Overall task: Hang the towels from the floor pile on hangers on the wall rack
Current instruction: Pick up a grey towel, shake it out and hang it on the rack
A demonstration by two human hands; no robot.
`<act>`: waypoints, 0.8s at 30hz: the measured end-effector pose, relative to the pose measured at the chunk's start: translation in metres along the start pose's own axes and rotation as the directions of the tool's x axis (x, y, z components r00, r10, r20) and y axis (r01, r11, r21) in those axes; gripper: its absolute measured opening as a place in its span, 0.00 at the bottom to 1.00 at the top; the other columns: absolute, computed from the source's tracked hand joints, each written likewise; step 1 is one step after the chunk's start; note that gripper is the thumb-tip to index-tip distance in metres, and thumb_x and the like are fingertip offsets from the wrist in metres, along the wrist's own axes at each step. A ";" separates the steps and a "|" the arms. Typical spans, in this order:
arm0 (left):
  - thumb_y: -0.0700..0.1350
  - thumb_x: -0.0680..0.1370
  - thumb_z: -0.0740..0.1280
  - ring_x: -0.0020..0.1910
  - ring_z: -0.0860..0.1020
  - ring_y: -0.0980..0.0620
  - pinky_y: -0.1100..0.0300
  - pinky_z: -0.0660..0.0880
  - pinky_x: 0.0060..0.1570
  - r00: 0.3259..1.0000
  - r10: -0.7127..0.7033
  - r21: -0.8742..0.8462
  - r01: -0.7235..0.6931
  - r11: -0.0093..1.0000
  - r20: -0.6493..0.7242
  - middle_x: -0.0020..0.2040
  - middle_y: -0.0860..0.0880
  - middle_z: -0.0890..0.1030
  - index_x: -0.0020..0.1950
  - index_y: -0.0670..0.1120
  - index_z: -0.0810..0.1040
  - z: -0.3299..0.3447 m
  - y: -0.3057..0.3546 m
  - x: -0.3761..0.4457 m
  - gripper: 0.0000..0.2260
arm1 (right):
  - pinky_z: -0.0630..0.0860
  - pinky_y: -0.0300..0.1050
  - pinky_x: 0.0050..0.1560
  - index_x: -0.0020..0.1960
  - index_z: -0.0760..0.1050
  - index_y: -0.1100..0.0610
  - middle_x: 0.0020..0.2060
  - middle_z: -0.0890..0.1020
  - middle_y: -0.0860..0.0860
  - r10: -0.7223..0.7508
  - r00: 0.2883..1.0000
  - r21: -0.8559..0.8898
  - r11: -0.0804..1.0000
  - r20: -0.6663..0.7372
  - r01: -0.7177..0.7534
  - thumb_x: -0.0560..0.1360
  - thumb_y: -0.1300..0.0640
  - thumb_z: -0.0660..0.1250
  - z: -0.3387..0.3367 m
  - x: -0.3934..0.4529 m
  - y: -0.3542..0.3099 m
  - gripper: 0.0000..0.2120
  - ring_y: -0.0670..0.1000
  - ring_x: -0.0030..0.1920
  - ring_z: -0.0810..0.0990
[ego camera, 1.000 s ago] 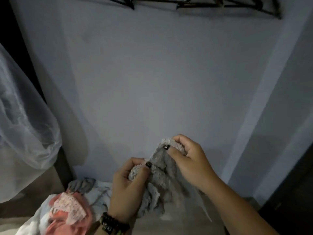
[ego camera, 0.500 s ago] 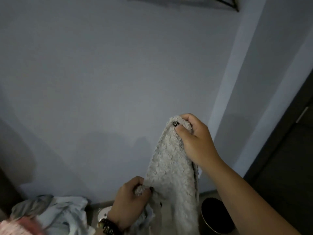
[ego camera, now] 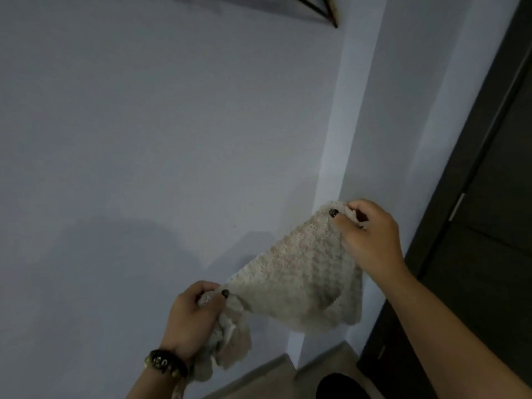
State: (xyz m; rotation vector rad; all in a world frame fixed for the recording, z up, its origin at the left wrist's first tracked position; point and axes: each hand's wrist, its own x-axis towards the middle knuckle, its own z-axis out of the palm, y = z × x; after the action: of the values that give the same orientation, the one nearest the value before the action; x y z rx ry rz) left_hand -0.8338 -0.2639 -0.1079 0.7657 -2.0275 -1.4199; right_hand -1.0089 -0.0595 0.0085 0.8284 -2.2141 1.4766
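Pale wall [ego camera: 172,139] ahead; I see left hand [ego camera: 191,318] gripping towel [ego camera: 302,280] low corner, right hand [ego camera: 371,234] pinching upper corner, cloth stretched between

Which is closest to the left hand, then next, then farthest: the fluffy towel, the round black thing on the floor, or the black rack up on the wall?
1. Towel: gripped in the left hand itself.
2. Round black thing: low on the floor, to the hand's right.
3. Rack: high on the wall, at the top edge.
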 end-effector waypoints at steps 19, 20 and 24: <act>0.36 0.71 0.74 0.35 0.83 0.46 0.61 0.78 0.32 0.920 -0.245 -0.227 0.180 0.957 -0.304 0.36 0.44 0.85 0.42 0.40 0.82 0.030 0.026 0.116 0.03 | 0.72 0.42 0.28 0.44 0.82 0.52 0.23 0.72 0.48 0.107 0.877 0.212 0.950 0.469 -0.230 0.74 0.68 0.60 0.107 0.174 0.084 0.16 0.49 0.24 0.67; 0.36 0.72 0.73 0.35 0.83 0.46 0.61 0.78 0.32 0.914 -0.246 -0.232 0.176 0.957 -0.321 0.36 0.44 0.85 0.43 0.41 0.83 0.033 0.028 0.119 0.02 | 0.74 0.43 0.27 0.45 0.83 0.52 0.21 0.70 0.48 0.112 0.862 0.194 0.952 0.495 -0.236 0.74 0.68 0.60 0.111 0.182 0.086 0.16 0.49 0.23 0.66; 0.37 0.75 0.70 0.35 0.83 0.45 0.57 0.79 0.34 0.849 -0.361 -0.390 0.204 0.898 -0.387 0.37 0.41 0.85 0.44 0.39 0.83 0.047 0.029 0.126 0.02 | 0.72 0.40 0.24 0.49 0.83 0.50 0.26 0.72 0.54 0.185 0.856 0.199 0.929 0.482 -0.313 0.75 0.67 0.57 0.120 0.198 0.105 0.18 0.49 0.22 0.69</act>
State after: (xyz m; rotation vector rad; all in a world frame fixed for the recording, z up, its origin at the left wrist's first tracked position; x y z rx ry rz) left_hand -0.9586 -0.3153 -0.0803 1.1563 -1.3092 -1.5219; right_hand -1.2248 -0.1945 0.0013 1.1030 -2.5739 1.9068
